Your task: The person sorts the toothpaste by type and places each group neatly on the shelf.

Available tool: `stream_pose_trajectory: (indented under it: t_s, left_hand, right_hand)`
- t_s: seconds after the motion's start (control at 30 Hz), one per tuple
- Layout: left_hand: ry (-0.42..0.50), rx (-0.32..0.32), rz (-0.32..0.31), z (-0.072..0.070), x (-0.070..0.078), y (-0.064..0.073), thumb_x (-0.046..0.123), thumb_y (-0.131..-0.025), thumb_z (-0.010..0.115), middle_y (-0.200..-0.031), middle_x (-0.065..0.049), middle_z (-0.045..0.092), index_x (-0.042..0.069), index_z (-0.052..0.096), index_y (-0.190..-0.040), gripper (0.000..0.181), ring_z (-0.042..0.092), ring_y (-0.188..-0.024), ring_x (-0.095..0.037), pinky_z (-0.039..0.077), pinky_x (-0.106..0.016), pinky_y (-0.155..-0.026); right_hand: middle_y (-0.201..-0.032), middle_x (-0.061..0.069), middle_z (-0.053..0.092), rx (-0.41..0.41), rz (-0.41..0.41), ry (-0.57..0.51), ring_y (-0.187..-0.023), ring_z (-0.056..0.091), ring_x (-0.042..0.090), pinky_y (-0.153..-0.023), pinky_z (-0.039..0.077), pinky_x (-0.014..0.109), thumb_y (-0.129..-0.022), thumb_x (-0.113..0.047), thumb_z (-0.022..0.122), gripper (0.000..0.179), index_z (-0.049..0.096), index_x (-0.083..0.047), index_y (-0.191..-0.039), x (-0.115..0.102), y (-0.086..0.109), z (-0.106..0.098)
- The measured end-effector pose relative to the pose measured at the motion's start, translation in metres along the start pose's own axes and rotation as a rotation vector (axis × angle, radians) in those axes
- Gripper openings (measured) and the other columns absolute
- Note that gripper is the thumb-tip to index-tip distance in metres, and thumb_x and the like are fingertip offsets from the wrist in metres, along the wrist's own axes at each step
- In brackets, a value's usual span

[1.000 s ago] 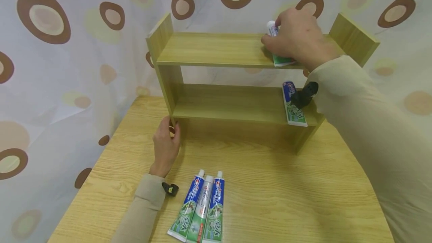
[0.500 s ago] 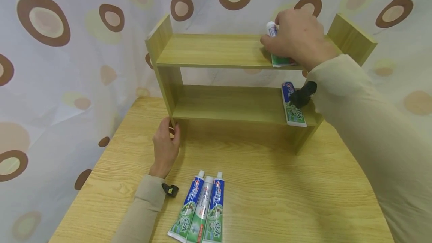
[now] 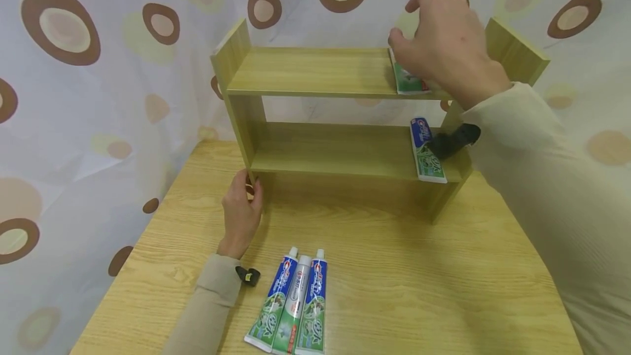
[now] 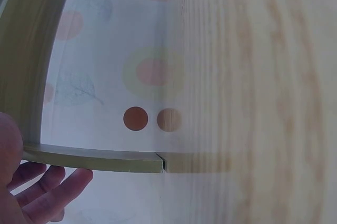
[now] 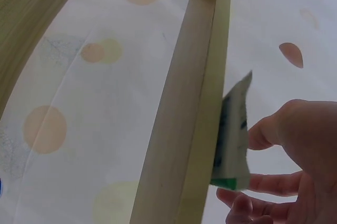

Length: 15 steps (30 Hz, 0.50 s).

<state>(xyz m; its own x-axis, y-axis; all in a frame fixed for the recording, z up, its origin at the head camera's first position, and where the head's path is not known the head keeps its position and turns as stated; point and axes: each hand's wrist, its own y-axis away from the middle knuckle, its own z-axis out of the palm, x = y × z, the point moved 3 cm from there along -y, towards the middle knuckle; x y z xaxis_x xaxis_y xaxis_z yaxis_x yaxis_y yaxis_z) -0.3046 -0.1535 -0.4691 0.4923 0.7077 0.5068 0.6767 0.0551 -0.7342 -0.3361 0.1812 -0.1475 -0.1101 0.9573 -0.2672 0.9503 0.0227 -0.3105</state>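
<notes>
A two-tier wooden shelf (image 3: 315, 70) stands on the table. My left hand (image 3: 241, 210) grips the lower front edge of its left side panel; in the left wrist view, the fingers (image 4: 66, 192) curl under that panel (image 4: 105, 161). Over the right part of the top tier, my right hand (image 3: 448, 43) is raised with thumb and fingers spread. Below it lies a green-and-white toothpaste tube (image 3: 409, 80), partly hidden by the hand. The right wrist view shows this tube's end (image 5: 233, 139) jutting past the shelf edge, between thumb and fingers. A blue-and-green toothpaste tube (image 3: 422, 133) rests on the lower tier.
Three more toothpaste tubes lie side by side on the table near the front: a blue-green one (image 3: 276, 300), a silver-green one (image 3: 294, 300) and another blue-green one (image 3: 314, 300). A patterned curtain (image 3: 123, 92) hangs behind the shelf.
My right hand has let go of the toothpaste tube on the top tier and lifted up and slightly right. The left hand keeps its grip on the panel.
</notes>
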Motion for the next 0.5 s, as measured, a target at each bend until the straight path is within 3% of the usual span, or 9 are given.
stream_pose_trajectory:
  t_s: [0.17,0.37,0.5]
  left_hand:
    - [-0.002,0.002,0.004,0.002,0.001,-0.001,0.000,-0.106,0.066,-0.100,-0.023,0.071,-0.007,0.060,-0.125,0.021,0.071,-0.077,-0.034,0.062,-0.041,-0.053]
    - [-0.001,0.012,0.022,0.004,0.002,-0.004,-0.001,-0.105,0.067,-0.100,-0.022,0.071,-0.007,0.061,-0.125,0.021,0.071,-0.077,-0.032,0.061,-0.040,-0.052]
    - [-0.001,0.014,0.019,0.004,0.002,-0.004,-0.002,-0.105,0.066,-0.098,-0.023,0.071,-0.007,0.061,-0.122,0.019,0.071,-0.075,-0.033,0.060,-0.040,-0.051]
  right_hand:
    - [-0.120,0.021,0.064,0.034,0.009,-0.039,-0.103,0.060,0.037,-0.074,0.044,0.040,-0.108,-0.043,0.044,0.067,0.042,-0.008,-0.166,0.004,0.013,-0.004]
    - [-0.116,0.022,0.066,0.135,-0.066,-0.047,-0.099,0.061,0.038,-0.069,0.042,0.040,-0.108,-0.042,0.050,0.062,0.052,-0.007,-0.159,0.000,0.030,-0.006]
    - [-0.116,0.022,0.069,0.156,-0.112,-0.036,-0.096,0.063,0.039,-0.066,0.044,0.041,-0.108,-0.042,0.053,0.060,0.055,-0.007,-0.156,-0.006,0.038,-0.004]
